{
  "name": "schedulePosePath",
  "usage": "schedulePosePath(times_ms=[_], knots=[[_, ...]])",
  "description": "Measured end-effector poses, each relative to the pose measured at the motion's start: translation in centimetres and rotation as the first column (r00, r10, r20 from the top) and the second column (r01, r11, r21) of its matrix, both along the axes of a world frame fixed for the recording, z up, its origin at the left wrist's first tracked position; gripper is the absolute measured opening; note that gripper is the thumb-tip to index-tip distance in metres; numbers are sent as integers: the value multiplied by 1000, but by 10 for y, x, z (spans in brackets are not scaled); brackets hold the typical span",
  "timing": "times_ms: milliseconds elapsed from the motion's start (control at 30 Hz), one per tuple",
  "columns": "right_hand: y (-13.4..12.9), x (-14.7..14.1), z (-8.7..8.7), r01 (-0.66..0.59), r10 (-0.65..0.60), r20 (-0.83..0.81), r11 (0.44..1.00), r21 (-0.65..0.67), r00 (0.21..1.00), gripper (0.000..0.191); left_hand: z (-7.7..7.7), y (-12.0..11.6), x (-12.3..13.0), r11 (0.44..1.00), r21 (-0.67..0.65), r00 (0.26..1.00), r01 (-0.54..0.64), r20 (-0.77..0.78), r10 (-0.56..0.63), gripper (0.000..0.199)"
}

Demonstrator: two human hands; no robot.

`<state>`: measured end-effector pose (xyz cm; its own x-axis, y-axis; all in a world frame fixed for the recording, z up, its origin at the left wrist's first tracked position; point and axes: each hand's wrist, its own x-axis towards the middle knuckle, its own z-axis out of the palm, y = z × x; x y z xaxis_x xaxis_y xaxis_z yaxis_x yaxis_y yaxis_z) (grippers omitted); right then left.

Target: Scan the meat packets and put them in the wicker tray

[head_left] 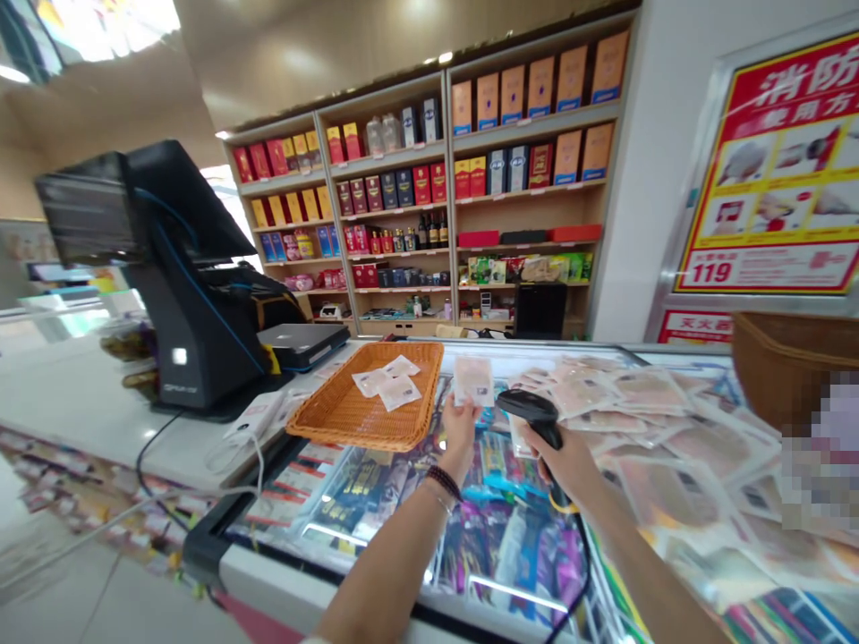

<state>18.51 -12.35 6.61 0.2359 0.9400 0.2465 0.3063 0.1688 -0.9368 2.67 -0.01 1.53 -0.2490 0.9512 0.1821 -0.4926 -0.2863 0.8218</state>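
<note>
- Head view, with 12 o'clock straight ahead of the person: a glass-topped case (470, 590) spans the near area, with colourful packaged goods under the glass.
- At 1 o'clock, the right hand (562, 454) has its fingers closed round the handle of a black scanner (530, 407); the scanner's head points left, just beside the small packet, and its dark cable (585, 572) drops toward the person.
- At 12 o'clock, the left hand (460, 427) pinches a small white packet (473, 379) by its near edge, thumb and fingertips together, holding it up over the glass. A dark beaded bracelet (444, 480) circles that wrist.
- From 1 to 2 o'clock, a loose pile of clear and white packets (671, 483) overlaps across the glass.
- At 11 o'clock, an orange woven basket (355, 434) holds a few white packets (397, 385) lying flat.
- At 2 o'clock, a brown object (792, 367) stands beyond the pile, partly pixelated.
- At 10 o'clock, a black checkout terminal (194, 313) stands on a white counter (73, 385).
- At 12 o'clock, farthest back, wall shelves (403, 246) carry rows of boxes and bottles; at 1 o'clock, a red and yellow poster (778, 179) hangs on the wall.
</note>
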Motion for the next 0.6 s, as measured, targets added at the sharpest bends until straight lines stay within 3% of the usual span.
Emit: schedulePosePath(times_ms=[300,600], knots=[[3,0,-6,26,-25,20,999,-38,999,49,-2,3,-3,999,-43,999,31,45,-29,53],[4,-2,-9,5,-5,-6,999,-35,1000,50,0,4,-1,997,-78,999,-26,21,28,39]])
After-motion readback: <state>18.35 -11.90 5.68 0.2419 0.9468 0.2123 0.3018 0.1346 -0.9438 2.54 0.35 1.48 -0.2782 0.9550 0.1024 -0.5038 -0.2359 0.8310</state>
